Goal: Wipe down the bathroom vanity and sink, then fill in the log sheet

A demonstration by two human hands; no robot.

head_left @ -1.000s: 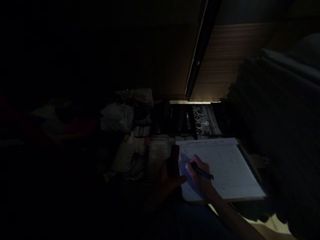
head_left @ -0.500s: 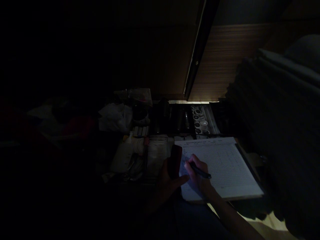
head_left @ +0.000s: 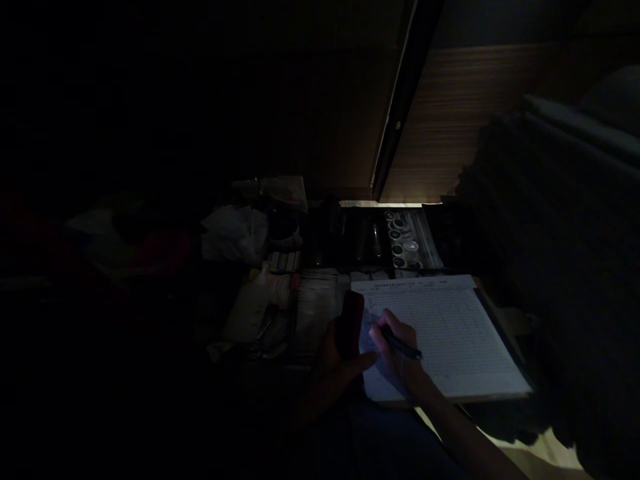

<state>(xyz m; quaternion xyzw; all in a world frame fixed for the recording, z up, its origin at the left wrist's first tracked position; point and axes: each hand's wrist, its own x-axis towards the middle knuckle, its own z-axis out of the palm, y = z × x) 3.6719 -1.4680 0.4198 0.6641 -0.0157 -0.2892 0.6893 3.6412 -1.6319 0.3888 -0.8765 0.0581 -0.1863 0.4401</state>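
My right hand [head_left: 395, 340] is closed around a dark pen [head_left: 403, 345], its writing end at the left part of a printed grid sheet [head_left: 450, 340]. The sheet lies on a clipboard [head_left: 495, 313] whose edge shows at the right. Just left of the sheet, my left hand [head_left: 335, 363] grips a dark red, phone-like slab [head_left: 352, 323], held upright on edge. My left thumb reaches over the sheet's left edge, close to my right hand. Bluish light falls on the paper. The pen's tip is too dark to make out.
Behind the clipboard, a clear bag of round lids [head_left: 403, 240] lies beside dark bottles [head_left: 367, 240]. Left of it are packed papers [head_left: 315, 300], a white bottle [head_left: 245, 310] and crumpled plastic [head_left: 235, 233]. A dark stack [head_left: 550, 220] rises at the right. Most of the left is black.
The view has shifted very slightly, so the clipboard and the things behind it sit a little further right. Both hands keep their grips and stay almost in place.
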